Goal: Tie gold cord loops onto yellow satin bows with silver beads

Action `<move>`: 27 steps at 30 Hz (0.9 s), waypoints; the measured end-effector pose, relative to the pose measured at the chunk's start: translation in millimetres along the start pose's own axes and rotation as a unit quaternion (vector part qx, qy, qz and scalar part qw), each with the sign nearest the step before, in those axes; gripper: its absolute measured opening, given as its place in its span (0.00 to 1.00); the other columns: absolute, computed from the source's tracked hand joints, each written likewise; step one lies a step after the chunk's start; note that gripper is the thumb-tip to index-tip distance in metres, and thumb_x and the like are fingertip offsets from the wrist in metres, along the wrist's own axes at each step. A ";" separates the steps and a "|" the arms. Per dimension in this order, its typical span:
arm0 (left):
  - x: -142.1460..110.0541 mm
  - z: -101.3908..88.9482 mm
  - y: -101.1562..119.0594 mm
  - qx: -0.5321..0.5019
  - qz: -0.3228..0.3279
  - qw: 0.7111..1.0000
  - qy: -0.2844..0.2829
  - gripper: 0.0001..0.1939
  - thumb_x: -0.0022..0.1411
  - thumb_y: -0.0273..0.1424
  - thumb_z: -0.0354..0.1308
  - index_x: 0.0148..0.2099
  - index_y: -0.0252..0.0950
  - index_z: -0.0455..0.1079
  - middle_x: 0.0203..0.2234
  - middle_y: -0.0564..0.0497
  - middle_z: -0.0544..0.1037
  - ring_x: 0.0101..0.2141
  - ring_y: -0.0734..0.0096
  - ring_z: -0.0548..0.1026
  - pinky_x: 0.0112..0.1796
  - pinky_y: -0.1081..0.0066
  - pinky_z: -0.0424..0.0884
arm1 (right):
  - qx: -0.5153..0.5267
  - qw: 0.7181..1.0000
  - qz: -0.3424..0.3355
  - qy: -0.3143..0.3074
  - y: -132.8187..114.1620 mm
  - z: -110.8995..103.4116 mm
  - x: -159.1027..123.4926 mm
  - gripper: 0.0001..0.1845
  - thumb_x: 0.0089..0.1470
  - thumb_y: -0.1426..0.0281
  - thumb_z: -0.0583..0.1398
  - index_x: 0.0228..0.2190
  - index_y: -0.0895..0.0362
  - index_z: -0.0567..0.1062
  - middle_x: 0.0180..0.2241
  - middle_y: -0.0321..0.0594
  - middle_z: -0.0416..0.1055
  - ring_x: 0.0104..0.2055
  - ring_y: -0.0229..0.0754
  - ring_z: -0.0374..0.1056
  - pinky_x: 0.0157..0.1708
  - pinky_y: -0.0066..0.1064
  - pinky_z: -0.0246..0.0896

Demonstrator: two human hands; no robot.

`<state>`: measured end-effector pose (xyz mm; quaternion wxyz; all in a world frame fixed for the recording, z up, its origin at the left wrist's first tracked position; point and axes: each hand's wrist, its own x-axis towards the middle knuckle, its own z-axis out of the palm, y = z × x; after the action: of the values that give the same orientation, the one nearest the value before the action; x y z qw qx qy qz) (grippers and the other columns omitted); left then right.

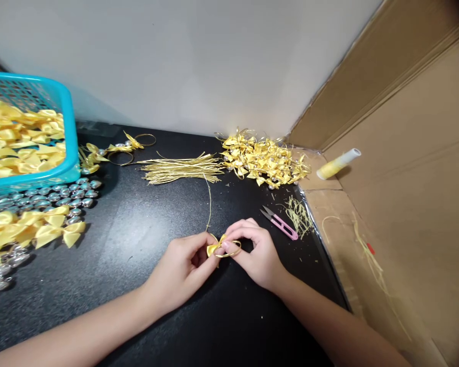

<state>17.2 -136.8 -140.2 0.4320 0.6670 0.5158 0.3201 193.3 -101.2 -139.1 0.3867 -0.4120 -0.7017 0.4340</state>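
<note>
Over the front middle of the black table, both hands meet around a small yellow ribbon bow (pixel 211 250). My left hand (pixel 187 260) pinches the bow's left side between thumb and fingers. With its fingertips, my right hand (pixel 254 250) grips a looped gold cord (pixel 235 251) against the bow's right side. A thin loose strand (pixel 209 204) rises from the left fingertips toward a bundle of gold cords (pixel 181 169). What lies under the fingers is hidden. Nearest the right hand are pink thread snips (pixel 281 223), lying with their blades pointing up-left.
On the left stands a turquoise basket (pixel 72 132) of yellow bows, with silver beads (pixel 76 196) and loose bows (pixel 55 229) before it. A heap of finished-looking bows (pixel 263 160) lies at the back right, near cord scraps (pixel 299 216) and a thread spool (pixel 338 164). Cardboard (pixel 413 127) walls the right side.
</note>
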 end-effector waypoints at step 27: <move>3.2 4.3 -6.1 -0.031 -0.013 0.998 0.047 0.11 0.60 0.31 0.52 0.25 0.36 0.63 0.17 0.57 0.65 0.21 0.76 0.62 0.23 0.76 0.57 | -0.342 0.916 -0.193 0.080 -14.4 14.7 -16.2 0.07 0.56 0.76 0.60 0.32 0.53 0.77 0.22 0.31 0.71 0.27 0.36 0.61 0.37 0.37 0.45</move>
<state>19.2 -134.2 -147.6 0.4319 0.6304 0.5343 0.3614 182.4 -124.4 -133.6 0.3535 -0.4091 -0.8398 0.0498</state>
